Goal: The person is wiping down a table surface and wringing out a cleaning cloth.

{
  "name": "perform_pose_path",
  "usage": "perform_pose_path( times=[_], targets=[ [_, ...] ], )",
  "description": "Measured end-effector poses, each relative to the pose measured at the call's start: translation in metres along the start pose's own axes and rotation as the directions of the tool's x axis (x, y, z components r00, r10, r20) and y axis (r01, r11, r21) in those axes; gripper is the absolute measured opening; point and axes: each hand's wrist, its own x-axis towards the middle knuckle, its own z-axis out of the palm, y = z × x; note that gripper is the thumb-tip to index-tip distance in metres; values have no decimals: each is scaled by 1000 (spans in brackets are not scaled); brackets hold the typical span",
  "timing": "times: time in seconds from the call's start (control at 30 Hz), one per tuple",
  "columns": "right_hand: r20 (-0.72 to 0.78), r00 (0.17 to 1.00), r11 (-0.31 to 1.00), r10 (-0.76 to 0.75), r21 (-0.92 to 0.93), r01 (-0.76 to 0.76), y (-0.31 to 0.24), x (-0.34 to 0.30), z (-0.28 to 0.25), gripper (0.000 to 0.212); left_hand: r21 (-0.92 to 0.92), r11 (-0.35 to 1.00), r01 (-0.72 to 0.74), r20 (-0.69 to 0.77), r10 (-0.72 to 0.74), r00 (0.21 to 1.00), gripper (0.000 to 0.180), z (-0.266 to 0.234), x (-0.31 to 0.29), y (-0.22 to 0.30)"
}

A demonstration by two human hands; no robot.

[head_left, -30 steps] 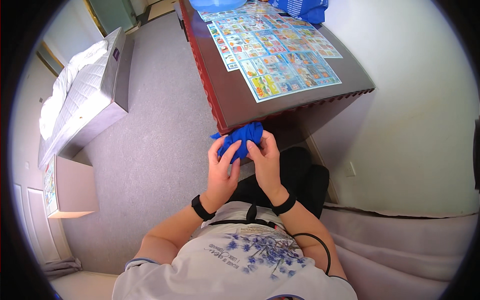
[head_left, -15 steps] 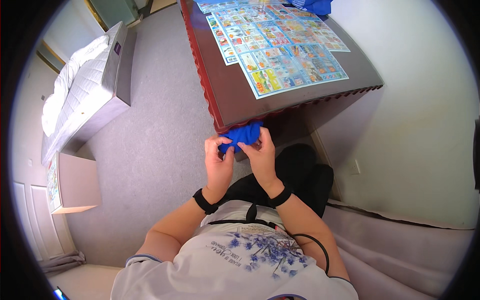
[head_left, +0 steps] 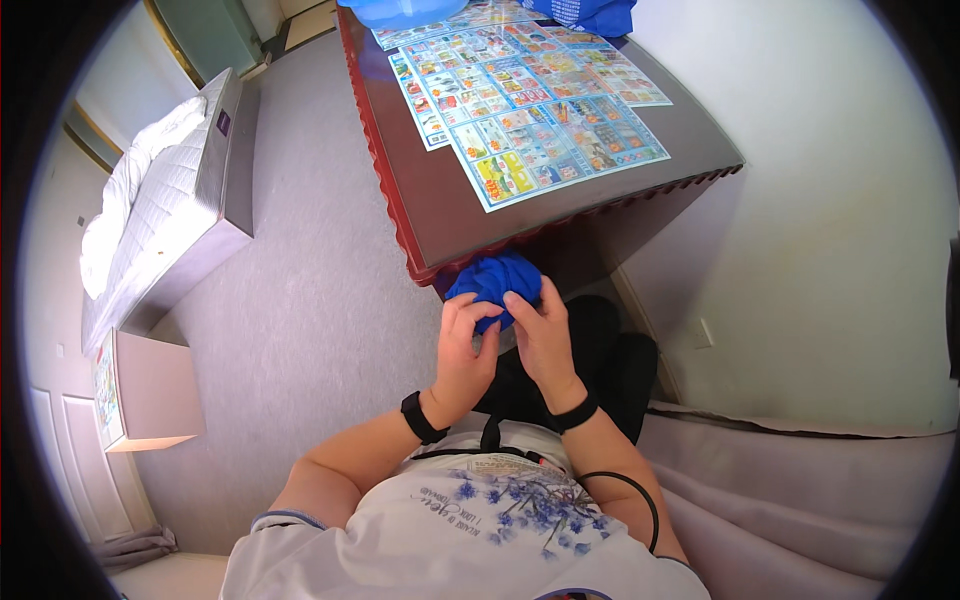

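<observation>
Just off the near edge of the dark table, a bunched blue cloth is held up between my two hands. My left hand pinches its lower left part, thumb and fingers closing on the fabric. On the other side, my right hand grips the right edge, its thumb pressed on the front of the bundle. The cloth is gathered into a rounded, folded lump, and whether anything is inside it cannot be seen.
Printed flyers cover much of the dark table with its scalloped red edge. At its far end are a light-blue basin and a blue bag. A bed and small cabinet stand left, a wall right.
The blue cloth has been drawn a little closer and to the right, and more of it shows as a rounder bundle. Both hands have shifted with it, keeping their hold.
</observation>
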Motion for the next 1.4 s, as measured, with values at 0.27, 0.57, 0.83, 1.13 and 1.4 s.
perform_pose_path(
  times=[0.27,0.57,0.83,1.13,1.4],
  targets=[
    [29,889,783,-457,-461,418,-36,3,20,51,-2,982,-187,-49,187,981,40,5,33,23],
    [-191,900,716,-391,-678,167,20,34,-40,44,7,993,122,161,-122,979,50,39,13,-26],
    [-280,868,897,-409,-298,327,-31,24,-25,50,-55,998,-11,238,24,971,55,47,26,13],
    [-159,796,678,-583,-636,369,-49,34,-19,54,-39,988,-149,137,153,979,58,70,47,20],
    [-350,860,849,-372,-503,163,-13,52,-68,45,-41,993,112,345,-91,934,59,90,32,-12]
  ],
)
